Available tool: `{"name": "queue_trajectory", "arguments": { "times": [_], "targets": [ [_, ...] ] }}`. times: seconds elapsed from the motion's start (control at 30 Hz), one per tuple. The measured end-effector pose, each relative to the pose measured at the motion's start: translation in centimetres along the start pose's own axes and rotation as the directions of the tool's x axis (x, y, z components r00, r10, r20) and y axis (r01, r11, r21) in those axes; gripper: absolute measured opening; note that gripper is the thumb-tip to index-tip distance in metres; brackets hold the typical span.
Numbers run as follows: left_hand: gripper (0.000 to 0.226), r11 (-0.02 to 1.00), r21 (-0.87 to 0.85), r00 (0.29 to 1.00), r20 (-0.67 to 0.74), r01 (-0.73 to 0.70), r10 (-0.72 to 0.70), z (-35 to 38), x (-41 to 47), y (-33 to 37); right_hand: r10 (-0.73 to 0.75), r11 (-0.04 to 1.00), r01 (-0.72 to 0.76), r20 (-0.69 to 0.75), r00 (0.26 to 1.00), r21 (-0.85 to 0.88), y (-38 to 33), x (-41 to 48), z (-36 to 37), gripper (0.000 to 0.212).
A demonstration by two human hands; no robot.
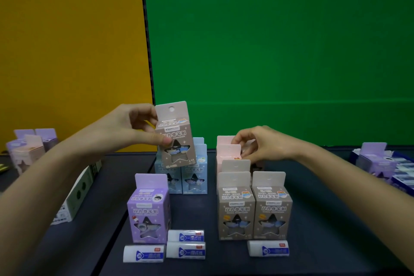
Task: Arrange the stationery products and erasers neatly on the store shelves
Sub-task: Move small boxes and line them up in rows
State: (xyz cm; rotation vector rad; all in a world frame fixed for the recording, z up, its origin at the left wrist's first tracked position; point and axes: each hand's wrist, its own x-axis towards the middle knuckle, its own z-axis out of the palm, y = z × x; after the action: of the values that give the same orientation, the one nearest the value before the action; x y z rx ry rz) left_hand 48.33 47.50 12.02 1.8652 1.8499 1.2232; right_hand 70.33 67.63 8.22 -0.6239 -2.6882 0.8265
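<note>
At the far left, a cluster of purple and pink boxes [29,150] stands in front of a yellow panel [67,40], and nearer lies a white carton [78,192] tipped on its side. All of it rests on a dark shelf [336,219]. The left hand [134,127] reaches in from the left and grips a brown box [174,134], thumb on the front and fingers curled round its left side. It holds the box upright in the air, above and in front of two blue boxes [195,170] that stand side by side farther back. Near and just left of the blue ones stands a single purple box [149,210]. Three erasers [186,251] in white and blue sleeves lie at its near right corner: two stacked one behind the other, and one to their left. Right of centre a pair of brown boxes [255,208] stands side by side, with more tabs showing behind them, and a fourth eraser [268,250] lies just in front of the right-hand one. Behind these are pink boxes [228,150]. The right hand [257,143] curls over them with its fingertips on the tab of the farthest one, but it is not clear whether the hand actually grips a box. A green panel [280,51] fills the background. At the far right edge sits a tray [380,163] of purple boxes and more erasers.
</note>
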Motion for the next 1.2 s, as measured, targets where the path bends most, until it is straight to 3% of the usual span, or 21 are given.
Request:
{"name": "queue_trajectory", "arguments": {
  "times": [0.53,0.73,0.87,0.93,1.2],
  "targets": [
    [0.070,1.000,0.008,1.000,-0.013,0.013,-0.013,0.5,-0.5,0.8,-0.072,0.976,0.059,-0.056,0.996,-0.208,-0.2,0.0,-0.2,0.037],
    [0.063,0.999,-0.038,0.998,-0.058,-0.018,0.016,1.2,0.1,2.2,-0.095,0.985,0.067,-0.178,0.979,-0.161,-0.5,-1.1,-1.8,0.031],
    [0.029,0.996,-0.062,0.997,-0.043,-0.071,0.069,2.3,1.7,3.8,-0.099,0.991,0.068,-0.281,0.955,-0.118,-0.5,-2.3,-3.5,0.023],
    [0.023,0.993,-0.064,0.995,-0.033,-0.098,0.096,3.1,3.0,4.6,-0.093,0.993,0.065,-0.317,0.944,-0.095,-0.3,-3.1,-4.2,0.022],
    [0.026,0.986,-0.110,0.977,0.158,-0.124,0.140,8.1,7.3,7.6,-0.009,1.000,0.009,-0.458,0.889,-0.003,2.4,-7.0,-6.3,0.014]
  ]
}}
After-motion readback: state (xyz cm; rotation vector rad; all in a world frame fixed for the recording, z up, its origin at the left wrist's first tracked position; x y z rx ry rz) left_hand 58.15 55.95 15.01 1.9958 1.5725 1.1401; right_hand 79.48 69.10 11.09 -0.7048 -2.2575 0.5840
